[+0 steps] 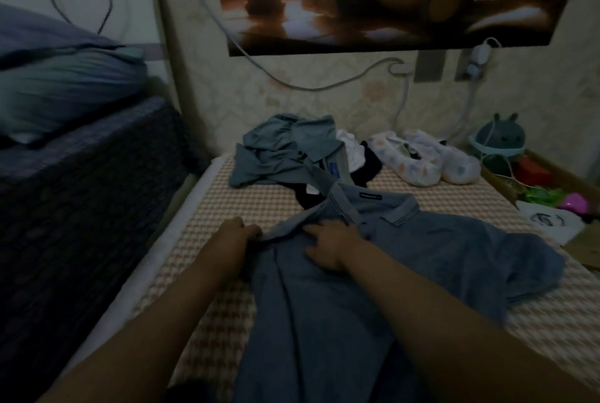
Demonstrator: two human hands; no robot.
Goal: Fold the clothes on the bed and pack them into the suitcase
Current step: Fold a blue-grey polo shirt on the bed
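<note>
Polo shirt (389, 272), blue, lies spread on the bed (227, 204) in front of you, collar toward 12 o'clock and hem running back to 6 o'clock. Your left hand (238, 235) curls its fingers on the shirt's shoulder edge at 9 o'clock and seems to pinch it, though the dim light makes that hard to confirm. Your right hand (331, 248) lies flat with fingers spread, pressing the cloth just below the collar.

The sleeve at 3 o'clock is bunched and rumpled; fold over it as it lies and you likely lock in creases. A crumpled grey-green shirt (279, 152) sits at 12 o'clock, and one strip of it reaches down to the polo's collar, so a pull on the shoulder may drag that heap along or snag it into the fold. If the flat hand lifts early, the body of the shirt may slide on the checked cover and skew the fold line. The suitcase is not in view, so you cannot yet judge the folded size it needs.
</note>
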